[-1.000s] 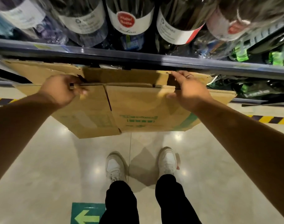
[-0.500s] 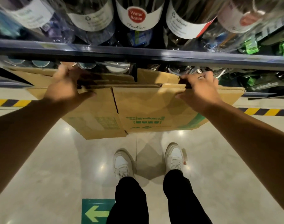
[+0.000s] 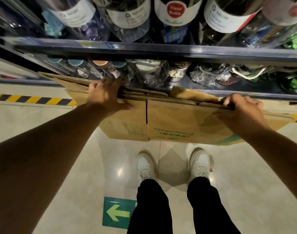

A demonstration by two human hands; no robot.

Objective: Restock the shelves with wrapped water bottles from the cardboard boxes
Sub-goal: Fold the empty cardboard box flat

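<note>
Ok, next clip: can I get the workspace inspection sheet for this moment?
Surface: glossy tiled floor; no table in view.
Job's things: cardboard box, apparently flattened, held upright before the shelves; wrapped bottles on the lower level, labelled bottles above.
Clutter: nothing seen.
Hands: left hand and right hand both grip the box's top edge.
Cables: nothing seen.
Surroundings: hazard tape, green arrow sticker, white shoes.
</note>
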